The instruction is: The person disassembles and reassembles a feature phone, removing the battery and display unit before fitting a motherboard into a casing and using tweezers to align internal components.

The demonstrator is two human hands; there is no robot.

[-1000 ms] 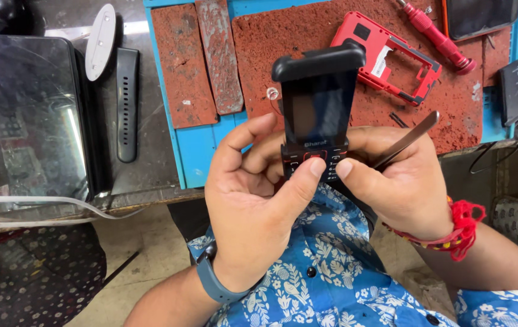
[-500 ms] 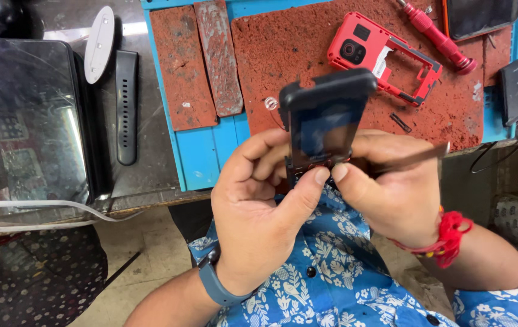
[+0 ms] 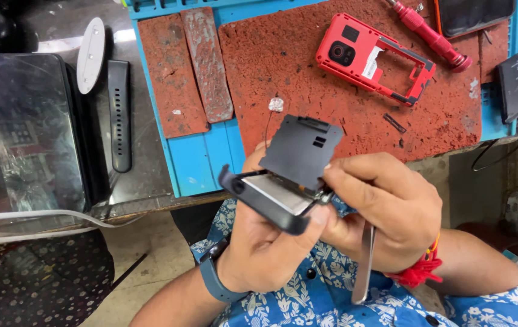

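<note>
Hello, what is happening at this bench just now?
A person is opening a small dark phone. The left hand cradles its body, while the right hand lifts the black back cover off it and also holds metal tweezers. On the worn red mat behind lie a red phone frame and a red screwdriver.

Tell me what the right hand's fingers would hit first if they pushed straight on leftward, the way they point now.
Probably the black back cover that the right hand already pinches; past it, the left hand holding the phone.
</note>
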